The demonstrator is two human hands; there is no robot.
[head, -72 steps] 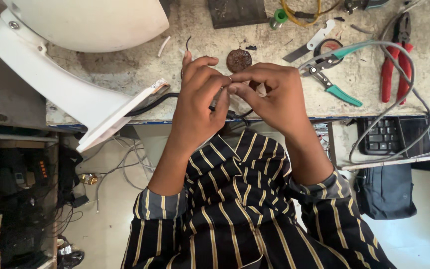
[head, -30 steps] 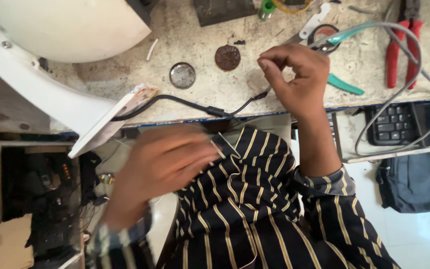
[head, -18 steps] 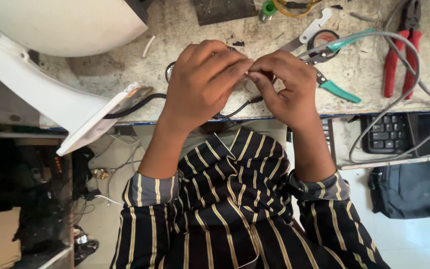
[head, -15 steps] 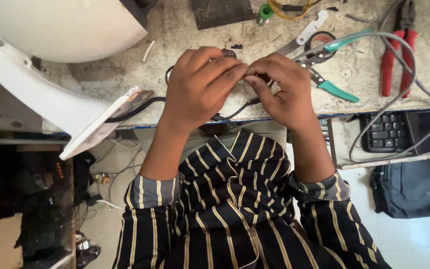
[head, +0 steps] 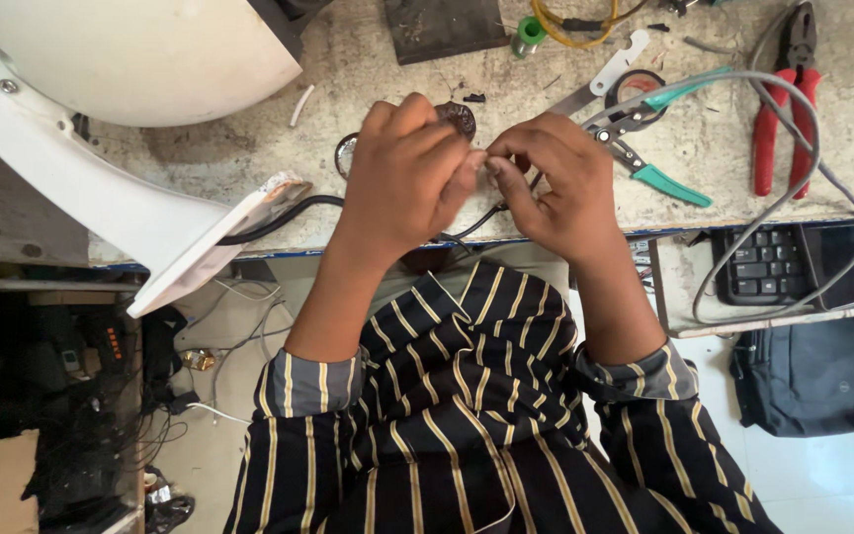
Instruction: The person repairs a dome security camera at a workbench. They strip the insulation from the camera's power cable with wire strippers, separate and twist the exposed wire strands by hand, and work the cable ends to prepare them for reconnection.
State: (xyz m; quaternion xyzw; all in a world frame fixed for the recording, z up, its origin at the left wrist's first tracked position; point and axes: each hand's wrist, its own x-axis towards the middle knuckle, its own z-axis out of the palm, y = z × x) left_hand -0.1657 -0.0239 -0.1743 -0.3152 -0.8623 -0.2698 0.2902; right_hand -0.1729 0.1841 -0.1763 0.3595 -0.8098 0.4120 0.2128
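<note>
Head view: left hand (head: 409, 173) and right hand (head: 557, 183) meet fingertip to fingertip over the workbench (head: 368, 89) edge, both pinched narrow on the black cable (head: 284, 213) end. Looks like wire-end fiddling; next needs a steady pinch. Teal-handled cutters (head: 659, 148) lie just right.

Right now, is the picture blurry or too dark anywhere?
In the head view, the left hand and right hand look sharp and evenly lit over the workbench. The red pliers are crisp too. The shelf space under the bench at lower left is dim and hard to read.
</note>
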